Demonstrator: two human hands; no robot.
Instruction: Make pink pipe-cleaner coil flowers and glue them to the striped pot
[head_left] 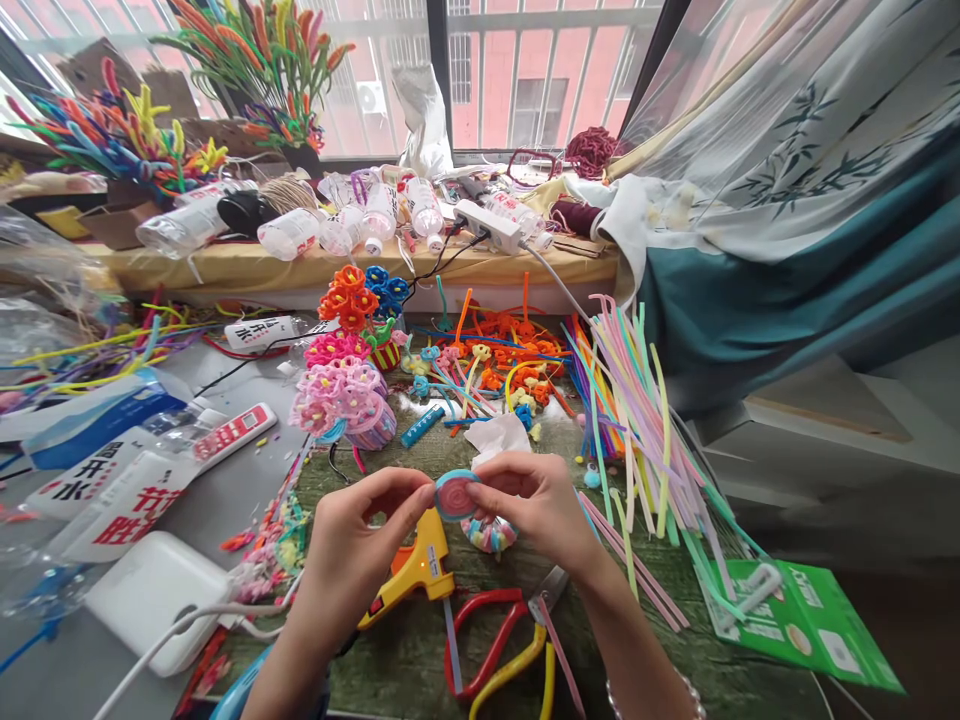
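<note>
Between my two hands is a round coiled disc (454, 495), pink in the middle with a light blue rim. My left hand (375, 540) pinches its left edge between thumb and index finger. The thumb and fingers of my right hand (529, 505) hold its right edge. Just below the disc, a pastel striped ring-like piece (489, 535) rests on the table, partly hidden. A yellow glue gun (420, 565) lies beside my left hand. Red-handled scissors (491, 645) and yellow-handled pliers (525, 665) lie below, between my forearms.
Pipe-cleaner flowers (345, 390) stand behind my left hand. Loose pastel stems (637, 430) spread at the right, near a green packet (814, 620). A white adapter box (161, 600) with cables and plastic bottles (124, 510) lie at the left. Behind runs a cluttered windowsill (525, 268).
</note>
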